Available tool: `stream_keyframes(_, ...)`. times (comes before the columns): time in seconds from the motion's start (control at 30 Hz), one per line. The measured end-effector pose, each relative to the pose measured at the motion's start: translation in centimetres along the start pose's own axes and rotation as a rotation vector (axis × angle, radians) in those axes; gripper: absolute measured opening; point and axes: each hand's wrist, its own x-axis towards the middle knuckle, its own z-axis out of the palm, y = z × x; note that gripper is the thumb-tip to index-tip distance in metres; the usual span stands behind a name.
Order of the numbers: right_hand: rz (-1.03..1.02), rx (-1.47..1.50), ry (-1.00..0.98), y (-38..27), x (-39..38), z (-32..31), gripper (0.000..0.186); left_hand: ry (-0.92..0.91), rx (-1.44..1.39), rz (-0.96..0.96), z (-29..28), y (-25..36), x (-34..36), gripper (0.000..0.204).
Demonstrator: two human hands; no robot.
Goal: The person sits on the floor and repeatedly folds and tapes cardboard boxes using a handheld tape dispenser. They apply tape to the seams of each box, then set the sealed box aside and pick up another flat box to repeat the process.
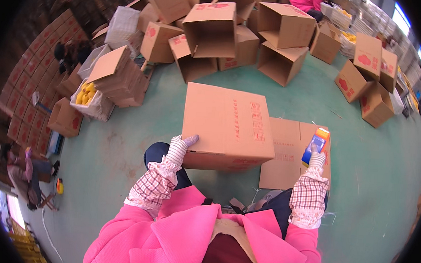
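In front of my knees is a closed cardboard box [221,120] with red printing. My left hand [184,147], in a striped glove, grips its near left corner with the thumb on top. My right hand [317,157], gloved too, is closed around a blue and orange tape dispenser [320,138], apart from the box. That hand is over a flattened carton [284,150] on the floor to the right of the box. Checked sleeve covers are on both forearms.
Open empty cartons [209,30] are heaped ahead on the green floor [319,94]. At the left are a stack of folded cartons [119,80], a crate of yellow fruit [89,97] and a wall of boxes [30,82]. A seated person [25,173] is at the lower left. More cartons [367,85] stand right.
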Motion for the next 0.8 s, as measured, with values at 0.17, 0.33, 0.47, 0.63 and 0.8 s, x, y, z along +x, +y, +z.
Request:
stream_keyframes(0.17,0.172,0.392,-0.254,3.1,2.6,2.1,0.063,0.543,-0.044,0.198,-2.4,6.3,-1.3,0.038)
stream_keyframes(0.33,0.15,0.269,-0.294,5.4,4.6,5.2,0.07,0.726,-0.143,0.594,-3.5,15.3,-0.3,0.039)
stream_keyframes(0.47,0.047,0.212,-0.242,3.5,2.6,5.3,0.063,0.823,-0.023,0.787,-3.0,28.4,6.6,0.049)
stream_keyframes(0.63,0.042,0.532,-0.293,-2.5,-2.6,3.0,0.033,0.746,0.534,0.636,1.0,44.6,20.2,0.092)
stream_keyframes(0.8,0.019,0.695,-0.173,-5.8,-4.5,0.4,0.031,-0.074,0.368,0.922,6.7,28.9,32.3,0.044)
